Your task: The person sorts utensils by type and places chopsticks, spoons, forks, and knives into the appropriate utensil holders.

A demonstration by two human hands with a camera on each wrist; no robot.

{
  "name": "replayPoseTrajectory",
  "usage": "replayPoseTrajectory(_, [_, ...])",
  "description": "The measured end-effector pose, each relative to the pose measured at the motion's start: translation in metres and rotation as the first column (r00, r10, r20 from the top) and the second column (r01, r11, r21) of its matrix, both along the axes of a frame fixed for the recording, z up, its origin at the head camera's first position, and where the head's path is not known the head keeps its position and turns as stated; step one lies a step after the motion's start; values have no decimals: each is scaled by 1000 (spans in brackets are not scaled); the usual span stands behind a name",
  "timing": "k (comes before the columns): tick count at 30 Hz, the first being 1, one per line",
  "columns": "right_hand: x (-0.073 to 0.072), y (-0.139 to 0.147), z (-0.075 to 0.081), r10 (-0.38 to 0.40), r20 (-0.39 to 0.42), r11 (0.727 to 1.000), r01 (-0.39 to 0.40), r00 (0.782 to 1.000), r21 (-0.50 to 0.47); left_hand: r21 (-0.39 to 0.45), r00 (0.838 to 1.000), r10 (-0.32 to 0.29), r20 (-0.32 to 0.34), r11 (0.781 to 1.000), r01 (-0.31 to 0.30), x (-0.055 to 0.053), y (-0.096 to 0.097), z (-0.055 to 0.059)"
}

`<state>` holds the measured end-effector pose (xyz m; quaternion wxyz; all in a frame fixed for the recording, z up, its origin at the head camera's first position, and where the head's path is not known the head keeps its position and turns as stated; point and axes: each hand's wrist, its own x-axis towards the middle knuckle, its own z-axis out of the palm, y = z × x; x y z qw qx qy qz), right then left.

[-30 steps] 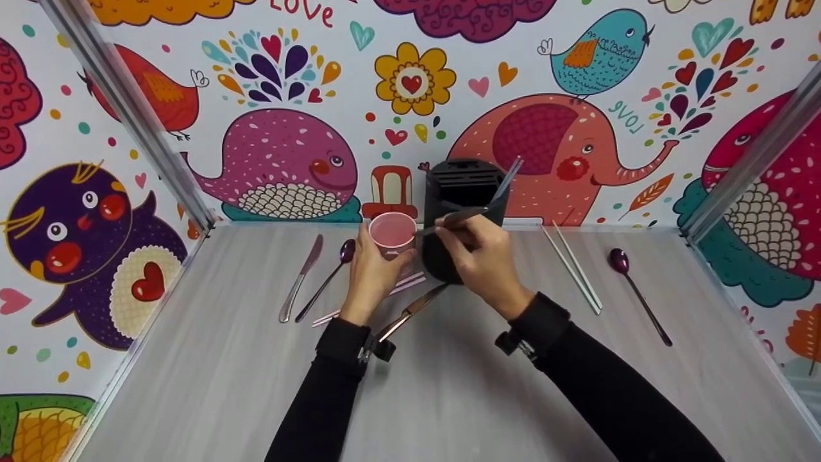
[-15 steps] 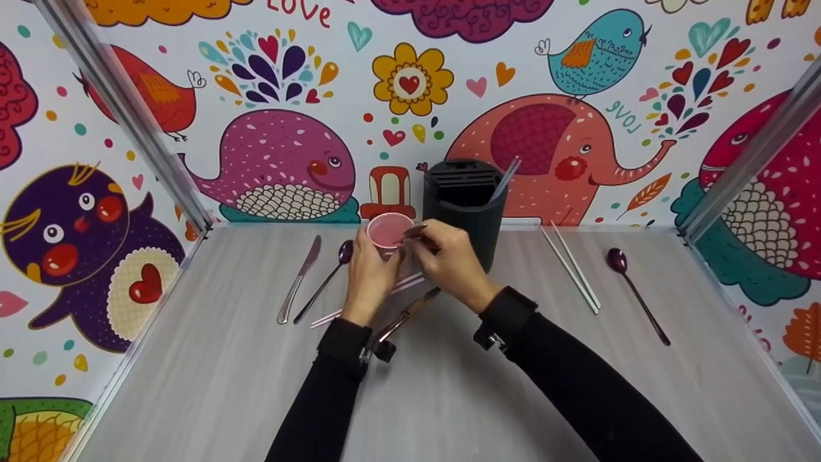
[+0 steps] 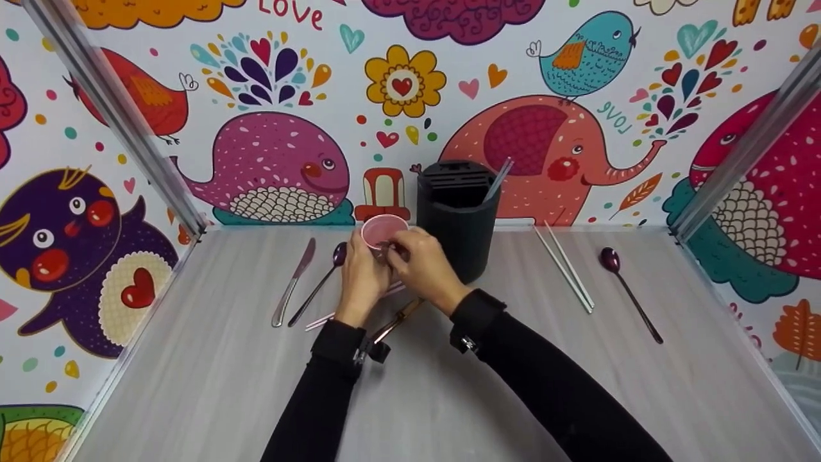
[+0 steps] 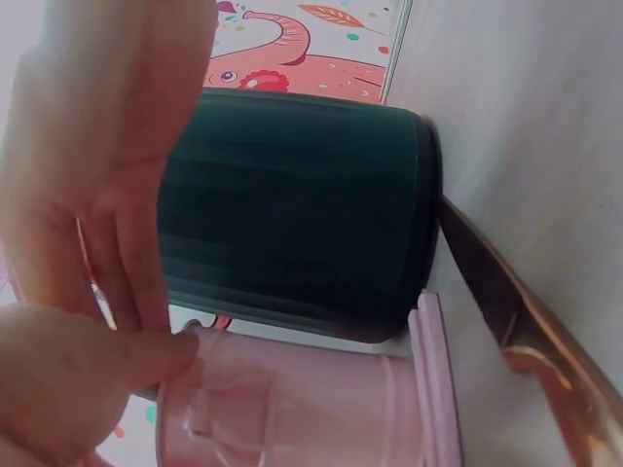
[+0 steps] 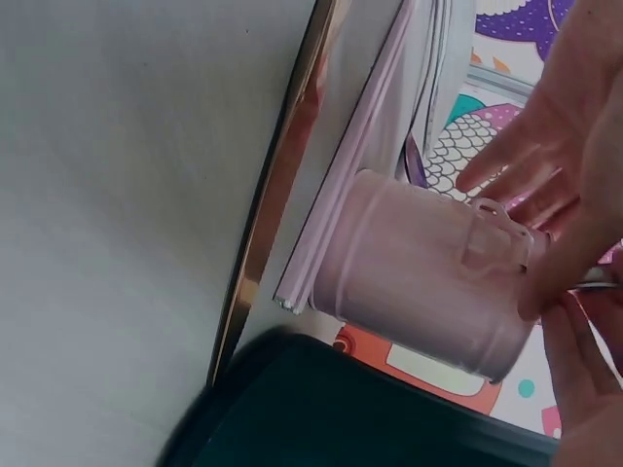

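My left hand (image 3: 364,282) grips a pink cup (image 5: 428,268) near its rim, with the thumb (image 4: 146,360) at the rim. The cup stands just left of a dark cutlery holder (image 3: 457,247). At the cup's front rim, my right hand (image 3: 420,260) pinches a metal utensil (image 5: 596,282). Most of that utensil is hidden by the fingers, so I cannot tell its kind. Pink chopsticks (image 4: 435,379) lie right by the cup's base. A copper-coloured knife (image 4: 526,336) lies in front, its tip close to the dark holder.
Left of the cup lie a silver knife (image 3: 294,282) and a dark spoon (image 3: 317,287). Pale chopsticks (image 3: 566,269) and a purple spoon (image 3: 632,295) lie at the right. Bluish sticks (image 3: 498,179) lean out of the dark holder. A patterned wall (image 3: 282,70) stands behind.
My right hand has moved left from in front of the dark holder to the cup's rim, bringing the metal utensil along. My left hand keeps its grip on the cup.
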<state>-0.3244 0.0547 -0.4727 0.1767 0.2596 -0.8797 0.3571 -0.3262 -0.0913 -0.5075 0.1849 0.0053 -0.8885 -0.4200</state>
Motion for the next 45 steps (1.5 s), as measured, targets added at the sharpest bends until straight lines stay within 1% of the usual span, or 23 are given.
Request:
replayPoseTrajectory(2, [-1,-3,-2,-33,18,999,33,999,6,1,1000,11,2,1000,-11,-4,-1,-6])
replayPoseTrajectory(3, [-1,-4,-4,-45,31,999,44,999,6,-18,1000,27,-9,999,-27,-8,-2,-12])
replayPoseTrajectory(5, [-2,-5,-6,-60,53,998,60,997,6,-14,999,34,7,999,-34,-8,-2,-13])
replayPoseTrajectory(6, [-1,-5,-7,-64,66,998,64,996,9,10,999,25,26,1000,-25,-3,-1,-6])
replayPoseTrajectory(9, [-1,-4,-10,-74,90,997,74,993,8,21,998,17,63,1000,-18,3,1,3])
replayPoseTrajectory(10, [0,-3,-11,-77,96,997,77,992,8,44,996,3,94,999,-7,8,2,10])
replayPoseTrajectory(13, [2,-1,-12,-66,120,998,66,991,7,39,991,-2,137,999,-3,12,4,18])
replayPoseTrajectory(14, [2,-1,-12,-57,120,998,57,991,6,40,990,-4,143,999,-2,12,4,19])
replayPoseTrajectory(15, [3,0,-11,-46,126,999,45,991,5,44,989,-6,151,999,-1,11,4,18])
replayPoseTrajectory(16, [3,1,-11,-33,130,999,32,991,6,47,993,-12,120,999,7,2,0,4])
replayPoseTrajectory(18, [5,2,-10,-14,142,1000,12,990,13,47,995,-14,103,999,9,-3,-2,-2])
replayPoseTrajectory(19, [7,3,-10,-9,147,1000,7,989,17,55,994,-19,105,998,13,-5,-2,-4])
replayPoseTrajectory(20, [8,4,-10,-4,150,1000,1,989,17,42,996,-15,84,999,11,-9,-3,-11])
replayPoseTrajectory(22, [12,7,-9,2,152,1000,-4,988,13,43,996,-18,84,999,15,-9,-4,-11])
replayPoseTrajectory(23, [13,9,-9,3,147,1000,-4,989,7,40,994,-12,112,999,8,0,0,3])
replayPoseTrajectory(26, [17,16,-9,15,106,1000,-13,994,-25,32,991,-12,133,999,7,6,0,10])
replayPoseTrajectory(27, [18,19,-9,19,91,999,-15,996,-38,42,987,-19,160,999,12,10,0,18])
replayPoseTrajectory(30, [20,29,-10,22,53,998,-19,998,-58,7,982,-16,190,1000,15,14,-2,23])
replayPoseTrajectory(33, [22,40,-12,27,34,997,-24,999,-71,-54,973,-20,232,998,33,16,-5,28])
replayPoseTrajectory(37, [23,54,-16,34,34,997,-31,999,-77,-152,956,-29,292,985,76,20,-11,35])
replayPoseTrajectory(39, [24,61,-19,35,42,996,-31,999,-79,-188,947,-30,319,978,94,23,-13,38])
replayPoseTrajectory(44, [27,80,-28,34,76,997,-29,997,-70,-211,923,-44,383,968,134,30,-12,47])
replayPoseTrajectory(45, [28,85,-30,33,83,997,-28,996,-65,-214,921,-47,387,967,139,31,-11,48])
